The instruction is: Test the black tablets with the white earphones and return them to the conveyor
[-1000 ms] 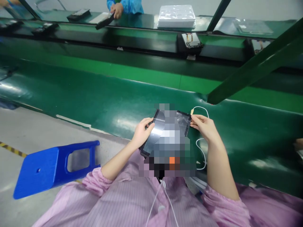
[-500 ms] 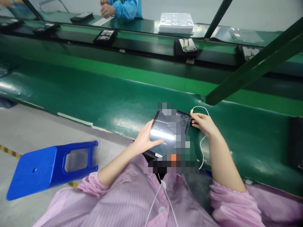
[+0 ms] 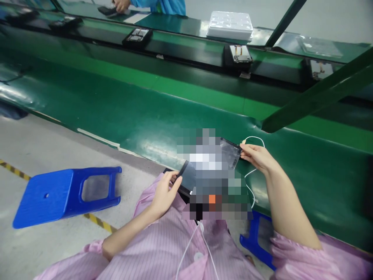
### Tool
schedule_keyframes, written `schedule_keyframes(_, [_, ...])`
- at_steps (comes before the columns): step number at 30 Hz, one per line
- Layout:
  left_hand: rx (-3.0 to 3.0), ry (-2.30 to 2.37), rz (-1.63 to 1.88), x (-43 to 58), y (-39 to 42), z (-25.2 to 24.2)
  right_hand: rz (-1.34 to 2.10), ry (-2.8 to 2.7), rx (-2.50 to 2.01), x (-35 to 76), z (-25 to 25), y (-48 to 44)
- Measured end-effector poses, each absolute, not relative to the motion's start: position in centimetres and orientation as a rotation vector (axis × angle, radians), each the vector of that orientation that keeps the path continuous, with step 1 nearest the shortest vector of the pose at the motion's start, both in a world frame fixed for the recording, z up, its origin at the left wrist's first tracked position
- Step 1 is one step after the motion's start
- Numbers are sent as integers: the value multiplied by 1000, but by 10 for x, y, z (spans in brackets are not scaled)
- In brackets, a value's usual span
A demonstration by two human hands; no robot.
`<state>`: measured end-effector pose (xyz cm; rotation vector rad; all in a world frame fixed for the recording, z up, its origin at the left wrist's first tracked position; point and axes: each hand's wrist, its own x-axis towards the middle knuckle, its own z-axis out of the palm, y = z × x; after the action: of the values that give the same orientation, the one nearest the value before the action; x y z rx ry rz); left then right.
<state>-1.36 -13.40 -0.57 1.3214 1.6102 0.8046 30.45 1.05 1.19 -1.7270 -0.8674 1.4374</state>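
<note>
My left hand [image 3: 165, 191] grips the near edge of a dark flat panel [image 3: 186, 178] held over my lap, and a shiny film curls up from its surface. My right hand [image 3: 257, 156] pinches the far corner of the clear film [image 3: 230, 151], beside a white cable [image 3: 253, 140] that loops down past my wrist. The middle of the panel is hidden by a blurred patch. Both arms wear pink striped sleeves.
A green conveyor [image 3: 122, 112] runs across in front of me, with dark trays [image 3: 137, 35] holding parts on the far belt. A stack of white trays [image 3: 230, 24] sits beyond. A blue stool [image 3: 62, 193] lies on the floor at left. Another person's hand [image 3: 119, 4] works at the far side.
My left hand has slid down from the panel's face to its near edge. My right hand keeps its pinch on the film, which now stretches farther from the panel. The view has shifted.
</note>
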Motion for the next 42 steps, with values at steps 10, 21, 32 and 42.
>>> schedule_keyframes(10, [1594,1701,719,-1,-111,3,1472,-755,-1728,290,13,-2])
schedule_keyframes(21, [1527,1618,670,4,-117,13,1432,-720,-1750,287,15,-3])
schedule_keyframes(32, [1008,1502,847,-12,-123,3,1406,-866,-1681,303,-5,-3])
schedule_keyframes(42, [569,1179,717,-6,-135,6,1426,-896,-1503,280,6,-44])
